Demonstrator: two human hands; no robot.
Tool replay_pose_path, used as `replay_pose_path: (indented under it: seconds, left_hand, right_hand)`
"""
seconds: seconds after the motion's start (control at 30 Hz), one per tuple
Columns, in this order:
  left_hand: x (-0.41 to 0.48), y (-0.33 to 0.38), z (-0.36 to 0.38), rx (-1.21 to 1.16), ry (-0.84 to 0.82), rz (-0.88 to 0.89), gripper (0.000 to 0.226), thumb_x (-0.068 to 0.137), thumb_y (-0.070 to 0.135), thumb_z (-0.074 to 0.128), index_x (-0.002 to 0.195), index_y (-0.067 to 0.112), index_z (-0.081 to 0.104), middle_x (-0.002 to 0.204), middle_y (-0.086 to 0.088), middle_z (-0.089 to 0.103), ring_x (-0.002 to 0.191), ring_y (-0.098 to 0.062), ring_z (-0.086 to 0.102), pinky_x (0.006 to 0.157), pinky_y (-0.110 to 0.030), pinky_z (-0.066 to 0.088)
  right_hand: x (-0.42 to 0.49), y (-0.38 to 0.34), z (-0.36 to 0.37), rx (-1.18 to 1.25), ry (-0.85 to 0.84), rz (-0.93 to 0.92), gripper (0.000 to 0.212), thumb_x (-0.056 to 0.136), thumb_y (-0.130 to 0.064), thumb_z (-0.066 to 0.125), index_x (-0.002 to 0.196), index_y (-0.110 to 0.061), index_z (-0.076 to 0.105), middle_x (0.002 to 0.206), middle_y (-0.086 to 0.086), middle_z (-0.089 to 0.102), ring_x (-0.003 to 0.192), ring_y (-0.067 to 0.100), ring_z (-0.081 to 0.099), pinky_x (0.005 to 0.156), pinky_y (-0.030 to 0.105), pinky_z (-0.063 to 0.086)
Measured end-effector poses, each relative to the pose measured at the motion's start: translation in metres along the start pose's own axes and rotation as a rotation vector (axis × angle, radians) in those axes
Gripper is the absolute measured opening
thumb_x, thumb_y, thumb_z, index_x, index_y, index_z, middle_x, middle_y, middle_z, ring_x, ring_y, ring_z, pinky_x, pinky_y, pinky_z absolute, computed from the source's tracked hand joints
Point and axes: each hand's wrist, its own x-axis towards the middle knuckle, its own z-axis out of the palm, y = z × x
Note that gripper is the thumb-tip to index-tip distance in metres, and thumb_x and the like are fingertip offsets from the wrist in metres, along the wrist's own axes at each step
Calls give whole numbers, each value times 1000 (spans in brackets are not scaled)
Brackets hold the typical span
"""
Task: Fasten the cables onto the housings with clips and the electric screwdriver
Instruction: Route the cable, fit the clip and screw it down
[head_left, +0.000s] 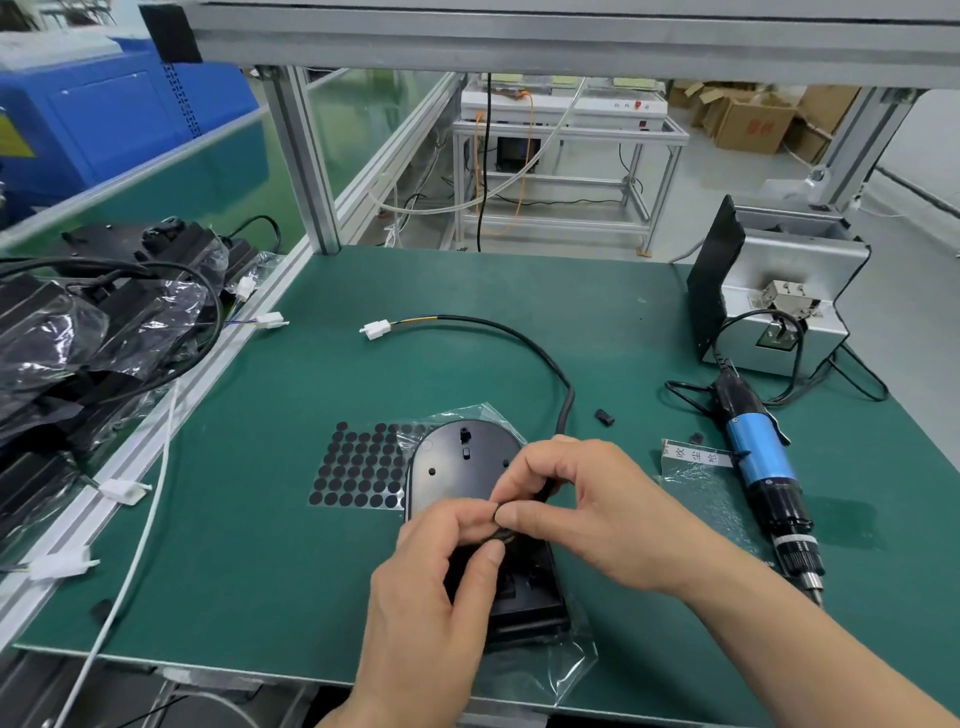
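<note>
A black housing (457, 460) lies on a clear plastic bag in the middle of the green mat. Its black cable (524, 345) loops away to a white connector (375, 329). Both hands meet over the housing's near part. My left hand (441, 582) pinches the cable end against the housing with thumb and fingers. My right hand (566, 499) pinches the same spot from the right, where a small black piece, possibly a clip, is mostly hidden. A loose black clip (604, 417) lies on the mat. The blue electric screwdriver (763, 467) lies to the right, untouched.
A sheet of black round pads (358, 465) lies left of the housing. A grey screw feeder box (779, 306) stands at the back right. Bagged black housings with cables (104, 322) are piled on the left. White connectors (124, 490) lie along the aluminium rail.
</note>
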Motion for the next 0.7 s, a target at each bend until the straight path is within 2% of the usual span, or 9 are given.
replay_pose_path:
  seconds: [0.07,0.13,0.2,0.27,0.33,0.43,0.53,0.6,0.7]
  left_hand:
    - [-3,-1,2,23,30,-3,39,83,22,67,113,45,56,100,25,70,105,-4,65,86,-5,43]
    - [-4,-7,-3,104,36,7,46,76,38,73,117,45,51,104,29,66,112,-1,57,91,-4,37]
    - [-6,-20,-11,262,-24,94,49,68,52,72,112,36,57,108,28,59,114,1,48,96,-13,34]
    - [-10,-31,-12,295,-75,162,42,71,53,70,102,25,65,112,24,53,116,0,46,100,-20,35]
    - [-16,-37,-7,265,-59,210,36,78,48,69,101,20,65,113,17,54,118,-5,47,102,-20,36]
    - [-21,-37,0,272,2,231,30,83,45,66,106,29,57,112,17,53,111,-12,51,96,-31,42]
    - [-21,-33,2,264,29,230,31,83,44,66,112,35,58,108,17,56,102,-16,54,87,-42,47]
    - [-21,-30,4,250,34,246,25,84,41,65,108,37,58,103,18,55,97,-14,54,83,-44,47]
    - [-22,-26,6,237,44,227,17,85,38,64,100,36,58,97,16,52,93,-13,51,77,-45,48]
  right_hand:
    - [-1,-2,2,-1,20,13,5,83,-24,77,80,-27,73,78,-16,68,87,7,59,85,32,47]
    - [-3,-4,1,74,48,26,8,81,-16,78,77,-22,74,77,-9,70,82,7,62,83,28,48]
    - [-8,-4,1,205,77,68,10,81,-7,77,75,-15,74,74,-1,70,76,7,62,78,21,48]
    - [-15,-2,3,316,119,134,10,80,-4,77,73,-11,74,72,0,69,72,6,59,74,14,45]
    - [-25,0,9,389,158,205,10,79,-4,77,72,-11,74,71,-1,68,72,5,58,73,13,44]
    - [-40,0,21,425,193,287,10,77,-7,79,72,-15,77,80,-1,70,82,6,61,80,18,44]
    - [-49,4,36,456,274,352,13,74,-5,81,69,-17,79,94,-9,65,99,8,61,90,22,42]
    - [-53,5,45,510,327,386,11,74,-7,81,70,-17,79,103,-13,62,108,7,58,99,29,42]
    - [-56,3,55,509,392,384,8,75,-12,81,73,-19,80,104,-22,60,115,9,56,108,42,39]
